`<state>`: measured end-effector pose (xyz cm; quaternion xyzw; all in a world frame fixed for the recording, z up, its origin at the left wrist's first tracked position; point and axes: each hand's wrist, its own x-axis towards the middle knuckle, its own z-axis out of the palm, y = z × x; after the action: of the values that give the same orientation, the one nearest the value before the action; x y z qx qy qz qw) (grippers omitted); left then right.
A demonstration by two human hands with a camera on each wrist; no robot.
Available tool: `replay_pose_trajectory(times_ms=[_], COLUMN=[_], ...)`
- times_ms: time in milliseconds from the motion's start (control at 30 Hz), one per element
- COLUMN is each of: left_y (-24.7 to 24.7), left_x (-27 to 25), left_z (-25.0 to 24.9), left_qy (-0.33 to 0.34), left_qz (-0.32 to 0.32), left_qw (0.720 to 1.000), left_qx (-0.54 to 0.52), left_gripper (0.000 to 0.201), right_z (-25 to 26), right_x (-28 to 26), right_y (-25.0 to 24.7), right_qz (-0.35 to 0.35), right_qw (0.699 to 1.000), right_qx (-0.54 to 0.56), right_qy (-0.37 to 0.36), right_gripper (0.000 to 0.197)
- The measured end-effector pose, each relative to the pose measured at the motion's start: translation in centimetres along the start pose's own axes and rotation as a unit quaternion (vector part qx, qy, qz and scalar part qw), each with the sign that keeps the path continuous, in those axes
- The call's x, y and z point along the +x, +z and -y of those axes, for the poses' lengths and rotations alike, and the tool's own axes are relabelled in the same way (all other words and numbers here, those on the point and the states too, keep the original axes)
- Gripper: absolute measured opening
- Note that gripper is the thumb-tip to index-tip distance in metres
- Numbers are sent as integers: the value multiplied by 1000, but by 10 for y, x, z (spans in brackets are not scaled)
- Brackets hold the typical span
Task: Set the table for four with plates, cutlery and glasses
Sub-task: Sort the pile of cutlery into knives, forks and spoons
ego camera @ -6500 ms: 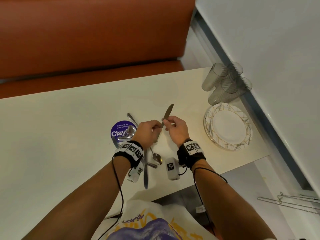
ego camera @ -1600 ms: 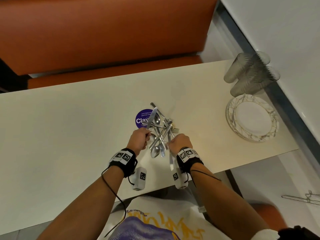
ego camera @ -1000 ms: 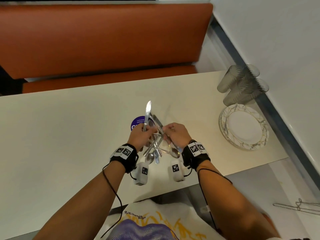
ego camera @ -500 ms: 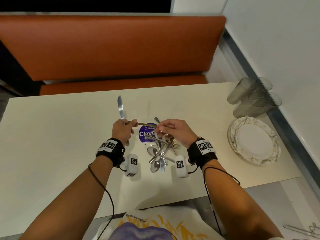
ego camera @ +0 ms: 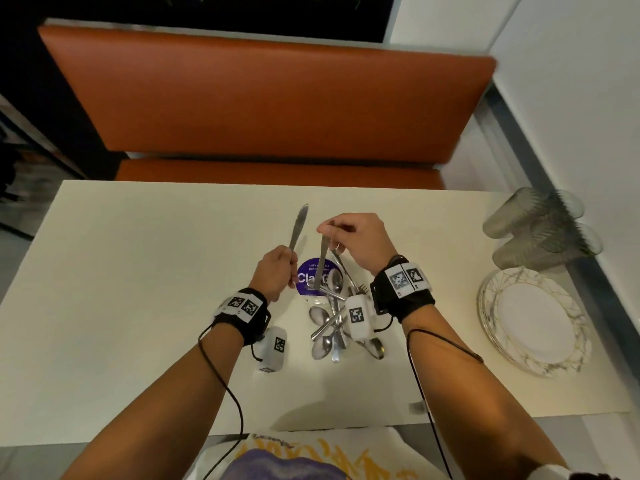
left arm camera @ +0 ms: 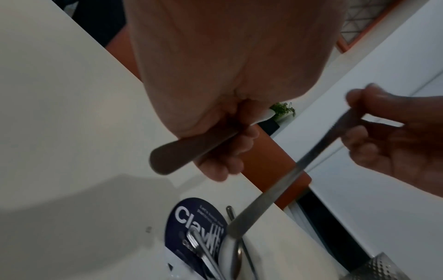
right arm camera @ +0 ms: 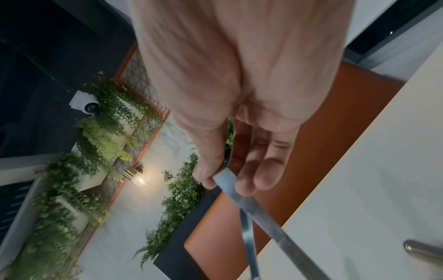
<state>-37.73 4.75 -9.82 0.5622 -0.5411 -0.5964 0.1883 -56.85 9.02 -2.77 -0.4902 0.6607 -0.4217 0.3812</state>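
Note:
My left hand [ego camera: 286, 263] grips a table knife [ego camera: 298, 226] by its handle, blade pointing up and away. The handle end [left arm camera: 177, 157] sticks out below the curled fingers in the left wrist view. My right hand [ego camera: 328, 236] pinches a second knife [ego camera: 322, 261] by its serrated blade [right arm camera: 224, 181], and its handle hangs down onto the cutlery pile [ego camera: 330, 325]. That pile of spoons, forks and knives lies on the white table [ego camera: 138, 306] between my wrists. A stack of plates [ego camera: 533, 322] and several glasses [ego camera: 540, 230] stand at the right.
A round purple sticker [ego camera: 309, 271] lies on the table under the far end of the pile. An orange bench [ego camera: 263, 109] runs along the far side. A white wall [ego camera: 571, 98] closes the right side behind the glasses.
My right hand has risen from the pile, lifting a second knife by its blade. The left hand keeps its knife upright and has moved slightly right.

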Motion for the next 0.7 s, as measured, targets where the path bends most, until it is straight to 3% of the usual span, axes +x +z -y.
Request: replay_pose_trajectory(times_ms=[167, 300, 500, 700], left_y=[24, 34, 39, 36], left_x=[-8, -15, -15, -16], left_z=[-14, -20, -20, -22], left_qy=[3, -10, -52, -70], left_qz=[63, 116, 138, 157], left_qw=[994, 982, 966, 956], left_qx=[-85, -151, -212, -236], left_gripper=[29, 25, 31, 36], right_z=[-3, -8, -16, -17], right_x=[6, 10, 16, 16], right_y=[13, 13, 7, 6], right_qz=[-73, -143, -167, -143], right_qw=[995, 981, 982, 987], right_qx=[60, 102, 22, 35], right_qy=[33, 81, 81, 67], right_gripper=[10, 20, 27, 41])
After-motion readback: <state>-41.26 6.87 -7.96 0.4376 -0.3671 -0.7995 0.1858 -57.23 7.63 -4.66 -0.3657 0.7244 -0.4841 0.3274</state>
